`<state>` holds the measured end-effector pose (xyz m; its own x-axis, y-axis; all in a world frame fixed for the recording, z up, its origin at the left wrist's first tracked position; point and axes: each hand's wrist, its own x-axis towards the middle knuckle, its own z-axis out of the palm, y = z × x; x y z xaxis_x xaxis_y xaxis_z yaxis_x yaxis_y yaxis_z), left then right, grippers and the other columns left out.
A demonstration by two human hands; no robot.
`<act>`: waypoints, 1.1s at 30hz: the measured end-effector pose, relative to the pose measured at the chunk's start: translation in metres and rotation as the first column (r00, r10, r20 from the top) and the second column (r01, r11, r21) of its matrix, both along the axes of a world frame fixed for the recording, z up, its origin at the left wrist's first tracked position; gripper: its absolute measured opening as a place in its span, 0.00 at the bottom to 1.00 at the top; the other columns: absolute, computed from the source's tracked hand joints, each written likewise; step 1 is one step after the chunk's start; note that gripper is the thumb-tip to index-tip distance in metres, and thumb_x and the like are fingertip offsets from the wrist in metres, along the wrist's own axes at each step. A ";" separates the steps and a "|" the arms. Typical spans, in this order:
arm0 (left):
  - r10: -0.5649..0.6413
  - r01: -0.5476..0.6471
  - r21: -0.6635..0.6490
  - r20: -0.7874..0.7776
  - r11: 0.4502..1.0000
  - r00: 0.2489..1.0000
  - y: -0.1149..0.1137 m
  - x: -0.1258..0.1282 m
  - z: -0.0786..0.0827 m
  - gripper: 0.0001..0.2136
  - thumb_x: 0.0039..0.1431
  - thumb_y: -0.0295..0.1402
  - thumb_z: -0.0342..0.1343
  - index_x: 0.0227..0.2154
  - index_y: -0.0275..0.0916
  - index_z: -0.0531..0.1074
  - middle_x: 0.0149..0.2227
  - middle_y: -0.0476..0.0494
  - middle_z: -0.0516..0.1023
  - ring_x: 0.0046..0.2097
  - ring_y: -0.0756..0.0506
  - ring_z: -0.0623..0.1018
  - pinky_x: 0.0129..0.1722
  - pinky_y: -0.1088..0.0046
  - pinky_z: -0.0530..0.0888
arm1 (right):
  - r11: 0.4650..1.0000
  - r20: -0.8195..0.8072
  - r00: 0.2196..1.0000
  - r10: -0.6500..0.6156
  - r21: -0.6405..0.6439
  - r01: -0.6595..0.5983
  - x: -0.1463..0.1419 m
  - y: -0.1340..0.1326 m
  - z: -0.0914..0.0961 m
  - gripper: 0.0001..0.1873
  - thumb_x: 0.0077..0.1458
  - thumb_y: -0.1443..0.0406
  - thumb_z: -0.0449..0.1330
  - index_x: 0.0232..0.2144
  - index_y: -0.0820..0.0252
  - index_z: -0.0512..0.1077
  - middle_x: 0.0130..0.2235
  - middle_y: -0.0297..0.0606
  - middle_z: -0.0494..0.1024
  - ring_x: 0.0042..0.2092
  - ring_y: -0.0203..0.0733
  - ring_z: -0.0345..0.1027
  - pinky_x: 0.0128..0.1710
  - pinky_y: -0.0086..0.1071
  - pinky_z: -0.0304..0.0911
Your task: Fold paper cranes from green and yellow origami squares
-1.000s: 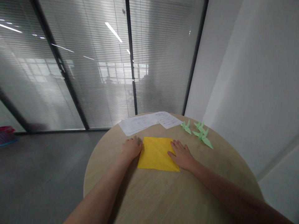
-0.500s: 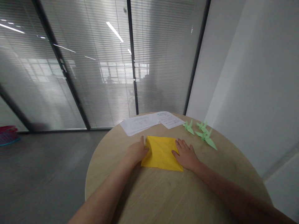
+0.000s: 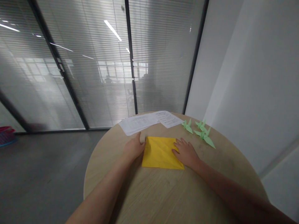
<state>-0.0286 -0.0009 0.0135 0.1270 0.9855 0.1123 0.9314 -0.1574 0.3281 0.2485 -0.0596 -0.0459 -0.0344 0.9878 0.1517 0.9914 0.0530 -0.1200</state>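
A sheet of yellow paper [image 3: 161,155] lies on the round wooden table in front of me, its surface lightly creased. At its left edge is my left hand [image 3: 134,147], thumb and index finger apart, the thumb tip at the paper's border; the other fingers are partly hidden. My right hand [image 3: 187,153] rests with fingers spread over the paper's right side, pressing flat on it. Neither hand grips anything.
Light green folded paper cranes [image 3: 205,137] stand at the table's right rear. White printed sheets [image 3: 137,123] overlap at the far edge of the wooden table [image 3: 149,199]. A glass partition with blinds rises behind; a pink basket [image 3: 7,135] sits on the floor at far left.
My left hand has drawn back a little to the left, its thumb leaving the paper's top for its edge. My right hand stays almost where it was.
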 end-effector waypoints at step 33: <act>-0.078 0.351 -0.298 0.655 0.888 0.752 -0.002 0.014 -0.010 0.08 0.52 0.21 0.57 0.34 0.38 0.71 0.26 0.53 0.74 0.24 0.51 0.72 0.24 0.77 0.67 | 0.987 0.003 1.000 0.024 0.157 -0.025 0.018 0.004 0.002 0.11 0.66 0.64 0.53 0.39 0.56 0.76 0.50 0.43 0.80 0.60 0.53 0.65 0.56 0.44 0.55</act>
<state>-0.0146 -0.0034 0.0037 0.3790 0.9159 -0.1325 0.4621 -0.0632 0.8846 0.2663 -0.0561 -0.0439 -0.0586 0.9505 0.3051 0.9897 0.0953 -0.1068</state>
